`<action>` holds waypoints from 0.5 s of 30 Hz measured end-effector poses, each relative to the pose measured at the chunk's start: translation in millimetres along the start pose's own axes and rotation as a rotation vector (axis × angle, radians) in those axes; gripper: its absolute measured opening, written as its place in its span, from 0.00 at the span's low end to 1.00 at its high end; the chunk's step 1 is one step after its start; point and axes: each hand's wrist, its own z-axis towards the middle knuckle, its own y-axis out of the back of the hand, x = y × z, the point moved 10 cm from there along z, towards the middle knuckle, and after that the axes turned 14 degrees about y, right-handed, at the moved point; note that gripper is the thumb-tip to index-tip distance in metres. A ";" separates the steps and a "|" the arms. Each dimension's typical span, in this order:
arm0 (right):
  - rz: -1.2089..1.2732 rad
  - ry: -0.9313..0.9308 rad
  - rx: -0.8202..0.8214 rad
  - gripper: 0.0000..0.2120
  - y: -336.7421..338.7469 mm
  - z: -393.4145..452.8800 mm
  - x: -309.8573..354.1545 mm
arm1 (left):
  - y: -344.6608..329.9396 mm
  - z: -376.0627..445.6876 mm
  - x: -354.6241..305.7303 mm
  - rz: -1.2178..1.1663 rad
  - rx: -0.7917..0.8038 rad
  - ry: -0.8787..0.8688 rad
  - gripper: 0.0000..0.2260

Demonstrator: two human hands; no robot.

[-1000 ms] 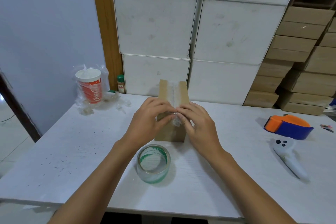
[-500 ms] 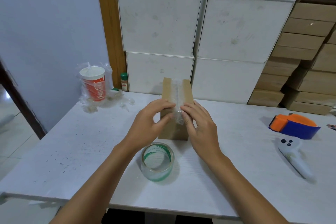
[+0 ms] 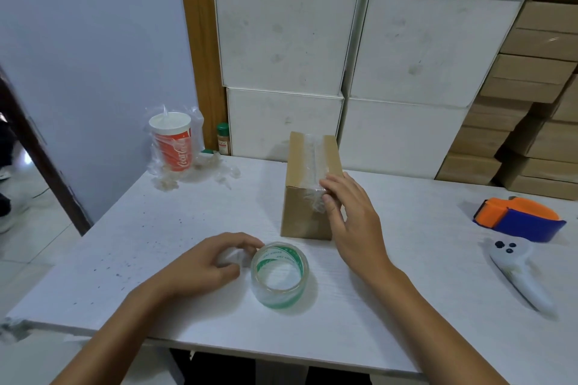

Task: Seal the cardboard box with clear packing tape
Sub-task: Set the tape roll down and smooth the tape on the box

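Observation:
A small brown cardboard box (image 3: pixel 300 216) stands in the middle of the white table (image 3: pixel 140 244), with a strip of clear tape (image 3: pixel 312 156) running along its top seam and crinkled over the near edge. My right hand (image 3: pixel 353 222) lies flat against the box's near right corner, fingertips on the tape end. A roll of clear packing tape (image 3: pixel 281 298) with green print lies flat in front of the box. My left hand (image 3: pixel 203 262) rests on the table just left of the roll, fingers curled, index fingertip touching its rim.
A red paper cup in a plastic bag (image 3: pixel 172 144) and a small bottle (image 3: pixel 223 139) stand at the back left. An orange-and-blue tape dispenser (image 3: pixel 519 219) and a white controller (image 3: pixel 516 272) lie at the right. White boxes (image 3: pixel 281 40) and brown cartons (image 3: pixel 538 103) are stacked behind the table.
My left hand has come off the box and dropped to the table beside the tape roll. My right hand stays on the box's near end.

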 end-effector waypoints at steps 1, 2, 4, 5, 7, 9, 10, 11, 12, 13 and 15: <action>0.003 -0.001 0.006 0.13 0.1 0.5 -0.6 | 0.5 0.7 -1.3 -0.007 -0.013 -0.012 0.23; 0.001 0.002 0.015 0.13 0.3 1.2 -0.5 | 1.6 1.4 -1.2 -0.013 -0.027 -0.020 0.19; -0.019 0.019 0.041 0.13 0.1 2.8 0.8 | 4.2 1.7 -0.3 -0.027 -0.052 -0.031 0.13; -0.030 0.023 0.063 0.14 -1.0 2.9 1.7 | 5.3 1.7 -0.4 -0.032 -0.064 -0.034 0.11; -0.034 -0.006 0.111 0.16 -3.7 1.3 2.6 | 6.1 1.3 -1.5 -0.037 -0.087 -0.031 0.10; -0.044 -0.026 0.138 0.19 -3.8 -1.3 6.6 | 6.2 1.5 -2.9 -0.047 -0.101 -0.023 0.10; -0.077 0.001 0.123 0.19 -0.3 -2.0 14.5 | 6.1 1.4 -3.2 -0.052 -0.103 -0.019 0.10; -0.121 0.055 0.090 0.18 3.7 -3.1 26.8 | 5.7 1.4 -3.7 -0.052 -0.104 -0.013 0.11; -0.154 0.120 0.050 0.17 5.6 -5.1 42.2 | 5.6 1.0 -4.1 -0.054 -0.106 -0.009 0.11; -0.156 0.176 0.021 0.15 3.8 -8.1 57.9 | 5.8 0.4 -4.3 -0.057 -0.107 -0.002 0.11; -0.075 0.208 0.080 0.13 -12.0 -14.1 85.8 | 6.1 -1.2 -5.5 -0.063 -0.106 0.004 0.10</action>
